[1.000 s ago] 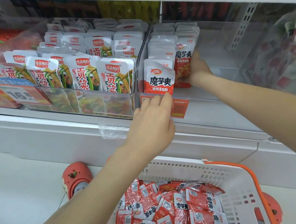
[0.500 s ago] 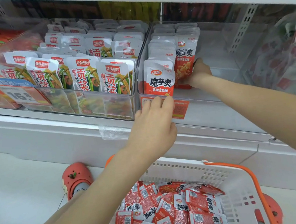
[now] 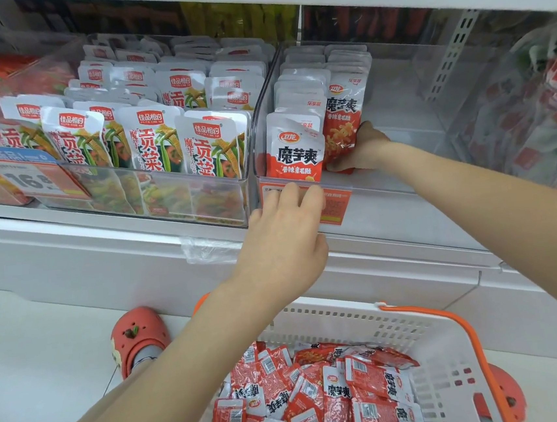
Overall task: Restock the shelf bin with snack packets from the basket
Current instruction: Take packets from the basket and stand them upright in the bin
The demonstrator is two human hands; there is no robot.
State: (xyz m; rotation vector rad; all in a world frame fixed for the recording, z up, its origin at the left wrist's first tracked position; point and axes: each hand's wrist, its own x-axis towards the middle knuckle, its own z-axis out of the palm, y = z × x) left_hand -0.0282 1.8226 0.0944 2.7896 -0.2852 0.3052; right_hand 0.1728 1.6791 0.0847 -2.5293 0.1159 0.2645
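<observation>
A neighbouring clear bin (image 3: 152,189) is seen at left, packed with upright white packets (image 3: 214,142) printed with green and yellow vegetables. A blue and orange price tag (image 3: 25,170) is fixed to its front. Further red packets (image 3: 551,89) are stacked behind clear plastic at far right. An orange clog (image 3: 136,336) is seen on the pale floor (image 3: 39,353), and a perforated upright (image 3: 449,55) at the shelf's rear.

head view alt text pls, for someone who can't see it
A person's right hand grips red snack packets standing in a clear shelf bin, while the left hand rests its fingers on the bin's front edge. Below, a white basket with an orange handle holds more red packets.
</observation>
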